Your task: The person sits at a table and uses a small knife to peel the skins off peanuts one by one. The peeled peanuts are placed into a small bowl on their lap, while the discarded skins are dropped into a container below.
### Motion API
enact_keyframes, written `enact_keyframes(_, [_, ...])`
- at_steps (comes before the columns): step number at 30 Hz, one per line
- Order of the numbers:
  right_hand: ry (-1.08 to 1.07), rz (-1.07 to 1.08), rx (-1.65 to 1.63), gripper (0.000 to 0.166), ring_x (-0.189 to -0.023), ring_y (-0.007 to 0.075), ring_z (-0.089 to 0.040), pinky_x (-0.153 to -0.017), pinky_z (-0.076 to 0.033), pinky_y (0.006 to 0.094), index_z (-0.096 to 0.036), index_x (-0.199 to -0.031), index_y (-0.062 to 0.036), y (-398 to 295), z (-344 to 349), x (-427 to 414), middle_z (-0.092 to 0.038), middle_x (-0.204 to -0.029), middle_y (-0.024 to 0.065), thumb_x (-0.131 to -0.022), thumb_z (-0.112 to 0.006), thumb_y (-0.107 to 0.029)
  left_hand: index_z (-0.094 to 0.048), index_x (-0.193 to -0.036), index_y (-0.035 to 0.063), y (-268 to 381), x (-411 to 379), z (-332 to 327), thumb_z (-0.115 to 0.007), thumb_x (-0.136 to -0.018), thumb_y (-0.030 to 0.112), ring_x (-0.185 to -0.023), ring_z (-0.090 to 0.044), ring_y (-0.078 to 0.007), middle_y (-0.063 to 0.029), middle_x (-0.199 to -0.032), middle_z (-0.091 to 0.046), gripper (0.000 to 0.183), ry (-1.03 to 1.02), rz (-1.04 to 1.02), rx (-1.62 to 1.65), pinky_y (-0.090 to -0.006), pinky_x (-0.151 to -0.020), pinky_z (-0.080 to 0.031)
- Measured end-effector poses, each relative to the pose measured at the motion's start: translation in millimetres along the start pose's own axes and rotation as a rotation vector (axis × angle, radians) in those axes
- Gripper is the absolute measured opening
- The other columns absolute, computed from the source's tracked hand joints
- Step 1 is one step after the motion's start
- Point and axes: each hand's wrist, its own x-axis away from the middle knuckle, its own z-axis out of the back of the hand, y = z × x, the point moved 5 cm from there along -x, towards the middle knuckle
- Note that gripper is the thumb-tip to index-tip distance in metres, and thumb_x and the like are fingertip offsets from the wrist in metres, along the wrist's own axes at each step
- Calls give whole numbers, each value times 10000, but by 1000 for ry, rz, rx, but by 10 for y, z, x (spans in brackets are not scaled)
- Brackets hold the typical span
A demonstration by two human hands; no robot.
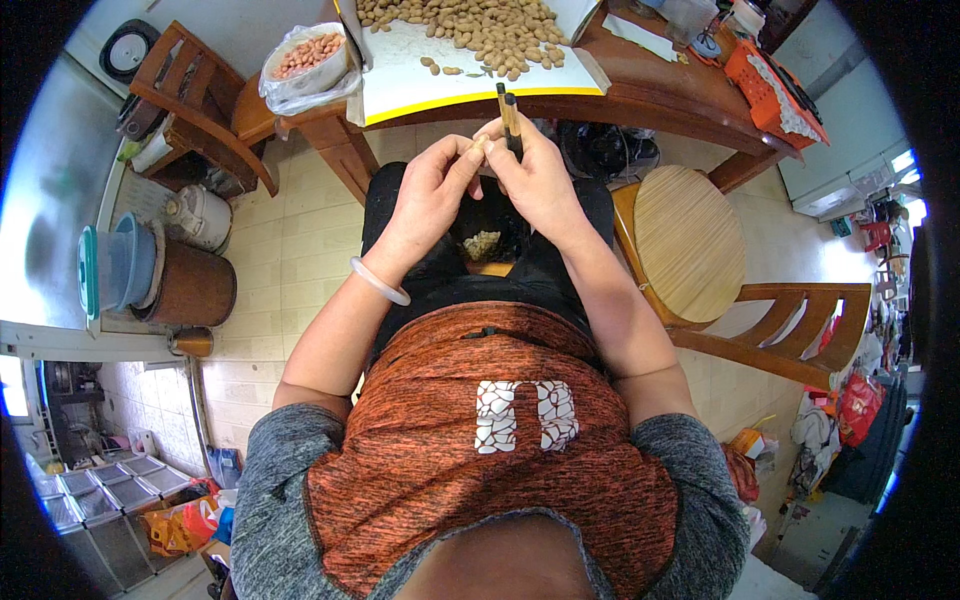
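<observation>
Just past my lap, my left hand (431,180) pinches a peanut (479,141) between its thumb and fingers. The fingertips of my right hand (541,176) meet it at the same peanut. My right hand also grips a pair of dark-tipped sticks (511,120), upright against the palm; whether they are joined is hidden. Beyond my hands, unshelled peanuts (487,30) lie in a pile on a white cardboard tray (405,90) with a yellow edge. To its left, reddish shelled peanuts (309,56) fill a bag-lined bowl (330,82). Pale shells (482,245) lie in something dark between my legs.
The wooden table (645,97) spans the far side. At right stands a chair (795,330) with a round woven seat pad (690,244). An orange basket (772,97) sits on the table's right end. A wooden chair (202,97), buckets and basins (135,259) are at left.
</observation>
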Motion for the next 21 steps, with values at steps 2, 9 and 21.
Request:
enact_keyframes(2, [-1, -9, 23, 148, -620, 54, -490, -558, -419, 235, -578, -1050, -32, 10, -5, 11, -565, -765, -15, -1003, -534, -166, -614, -934, -5, -20, -1, -8, -541, -1031, 241, -617, -542, -72, -10, -714, -572, 275, -26, 41, 24, -234, -579, -438])
enact_keyframes(9, [-17, -98, 8, 136, -670, 124, -568, -638, -483, 298, -563, -1029, -10, -30, -12, 46, -614, -797, 32, -994, -527, -137, -592, -894, 8, -120, -3, -62, -523, -1039, 257, -568, -504, -69, 3, -687, -529, 297, -25, 154, 172, -234, -533, -413])
enact_keyframes(21, [-118, -195, -15, 142, -621, 101, -516, -566, -425, 257, -558, -1021, -27, 165, 13, -14, -576, -763, 38, -974, -535, -159, -560, -931, 57, -236, 19, -127, -479, -1057, 268, -586, -466, -67, 19, -735, -513, 259, -42, 186, 302, -208, -541, -393])
